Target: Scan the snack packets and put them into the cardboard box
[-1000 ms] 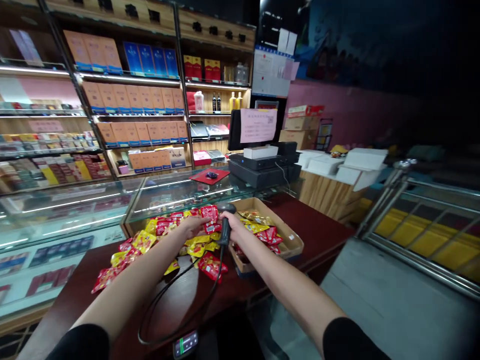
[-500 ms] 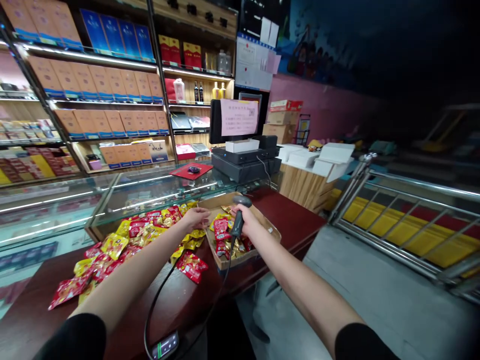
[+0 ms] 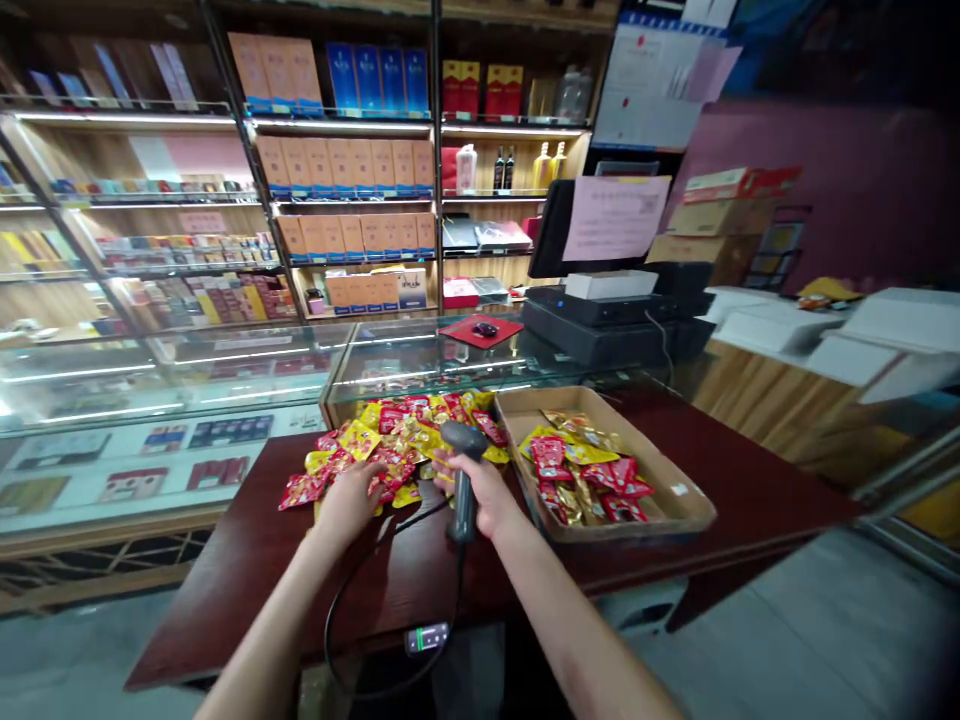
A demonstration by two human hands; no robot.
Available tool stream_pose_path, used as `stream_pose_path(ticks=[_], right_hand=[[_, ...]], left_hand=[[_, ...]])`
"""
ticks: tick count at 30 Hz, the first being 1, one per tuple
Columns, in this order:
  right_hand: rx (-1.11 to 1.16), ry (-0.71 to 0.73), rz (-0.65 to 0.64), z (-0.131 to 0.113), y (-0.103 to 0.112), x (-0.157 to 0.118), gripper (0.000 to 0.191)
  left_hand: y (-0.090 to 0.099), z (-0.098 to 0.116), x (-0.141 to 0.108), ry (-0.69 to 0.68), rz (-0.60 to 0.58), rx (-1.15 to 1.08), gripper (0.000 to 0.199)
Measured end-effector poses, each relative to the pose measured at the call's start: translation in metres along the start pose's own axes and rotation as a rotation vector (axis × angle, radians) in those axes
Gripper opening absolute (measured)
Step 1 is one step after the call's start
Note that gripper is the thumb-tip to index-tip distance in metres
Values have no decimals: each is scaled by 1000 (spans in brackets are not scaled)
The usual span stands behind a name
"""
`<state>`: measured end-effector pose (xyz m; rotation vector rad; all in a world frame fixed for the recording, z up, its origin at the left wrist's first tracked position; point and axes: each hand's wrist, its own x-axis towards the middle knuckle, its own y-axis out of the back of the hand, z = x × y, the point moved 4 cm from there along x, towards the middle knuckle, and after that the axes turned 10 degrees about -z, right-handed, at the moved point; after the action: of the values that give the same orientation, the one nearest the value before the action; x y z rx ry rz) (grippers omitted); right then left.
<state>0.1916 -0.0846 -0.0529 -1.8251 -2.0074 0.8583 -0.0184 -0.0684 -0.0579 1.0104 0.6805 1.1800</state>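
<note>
Lit device [image 3: 427, 638]: glowing at the table's near edge, by the looping cable [image 3: 327, 630].
Right hand [image 3: 487, 492]: clamping around the handle of the scanner [image 3: 463, 490], which is standing roughly upright above the table [image 3: 247, 560] with its cable hanging down.
Left hand [image 3: 351, 503]: reaching to the near side of the packet pile [image 3: 409, 435], well apart from the tray; whether its fingers are closing on a packet, one cannot tell.
Packets: spreading in red, yellow and gold over the table (quite a jumble), left of the tray.
Tray [image 3: 675, 490]: sitting to the right of the pile, holding more packets [image 3: 551, 455] in its left part.
Glass counter [image 3: 405, 350]: running behind the pile, a dark mouse [image 3: 485, 328] resting on its red mat [image 3: 457, 328].
Monitor [image 3: 551, 230]: standing beyond, a printed sheet [image 3: 616, 218] covering much of its front.
Shelves [image 3: 360, 205]: displaying boxes and bottles at the back.
</note>
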Motion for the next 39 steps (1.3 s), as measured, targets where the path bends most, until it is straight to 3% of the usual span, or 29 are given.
stream_pose_path(ticks=[4, 7, 9, 15, 20, 25, 29, 34, 39], right_hand=[[-190, -135, 120, 59, 3, 1, 27], [-223, -78, 131, 79, 7, 6, 28], [-215, -55, 125, 84, 9, 9, 29], [-160, -88, 92, 77, 7, 5, 30], [-139, 17, 66, 60, 10, -1, 28], [-98, -34, 46, 53, 13, -8, 26], [4, -32, -11, 45, 15, -2, 29], [71, 7, 4, 37, 19, 4, 32], [99, 46, -67, 44, 15, -5, 33]], left_hand=[[-21, 8, -26, -31, 38, 77, 33], [-34, 14, -27, -77, 133, 164, 50], [-40, 12, -24, -88, 177, 169, 46], [-42, 7, -16, -154, 232, -19, 24], [-30, 9, -13, -70, 334, -471, 19], [-37, 11, 6, 184, 132, -1124, 31], [-38, 13, 23, 338, 56, -1329, 35], [-50, 28, 33, 319, -139, -1594, 55], [-66, 34, 24, 248, 12, -1710, 53]])
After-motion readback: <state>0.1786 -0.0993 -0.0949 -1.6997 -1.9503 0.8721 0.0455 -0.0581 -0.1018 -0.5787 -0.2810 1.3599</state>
